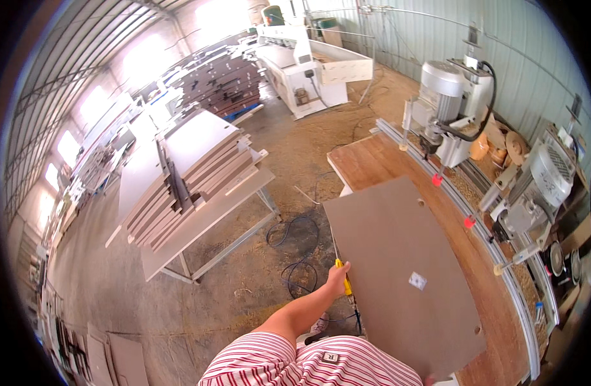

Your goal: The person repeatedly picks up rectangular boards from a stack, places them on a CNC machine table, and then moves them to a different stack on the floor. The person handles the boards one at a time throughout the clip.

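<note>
My left hand (337,280) is closed around the yellow handle of an air blow gun (347,287), its thin nozzle pointing away from me along the panel's left edge. A dark hose runs down from the handle. Beside it a large grey-brown panel (392,257) lies on the wooden worktable (366,157), with a small white label on its face and round holes near its right edge. At the bottom edge of the picture, by the panel's near end, only a sliver of my right hand (430,381) shows; its fingers are hidden.
Two drilling machine heads (443,90) (533,193) stand over a metal rail (463,209) along the right. To the left, a table (209,241) carries stacked panels (192,174). A dark hose (302,244) loops on the floor between. A white machine (308,83) stands farther back.
</note>
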